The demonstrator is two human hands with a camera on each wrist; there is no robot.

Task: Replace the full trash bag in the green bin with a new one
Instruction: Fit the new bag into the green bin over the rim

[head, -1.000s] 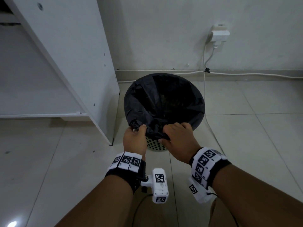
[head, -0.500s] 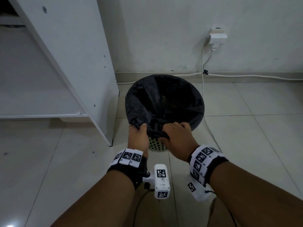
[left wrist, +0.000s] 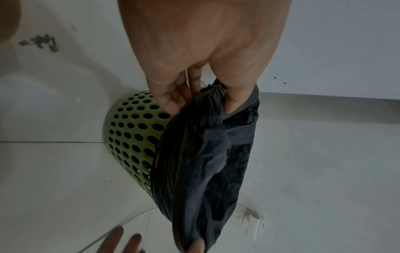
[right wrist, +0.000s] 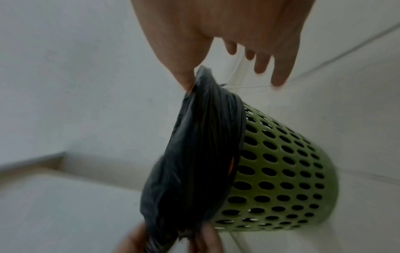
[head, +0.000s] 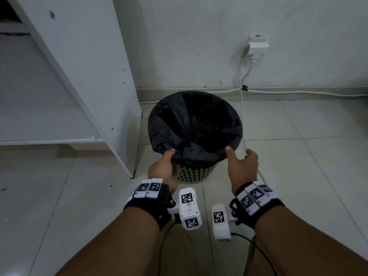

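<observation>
A green perforated bin [head: 196, 175] stands on the tiled floor, lined with a black trash bag [head: 179, 120] whose mouth is folded over the rim. My left hand [head: 169, 158] pinches the bag's near-left edge between thumb and fingers, which the left wrist view shows at the bag [left wrist: 205, 162] beside the bin [left wrist: 132, 137]. My right hand [head: 238, 156] is at the near-right rim with its fingers spread. In the right wrist view only its thumb touches the bag [right wrist: 194, 154], and the fingers stay off the bin [right wrist: 281, 171]. The bag's contents are too dark to make out.
A white shelf unit's side panel [head: 89, 76] stands close to the bin's left. Behind is the wall with a socket and plug [head: 256, 46]. A white cable [head: 242, 108] drops from it and runs along the floor past the bin's right side.
My right hand has let go of the bunched near edge and moved right along the rim, fingers now spread. The left hand keeps its hold and has shifted slightly left.
</observation>
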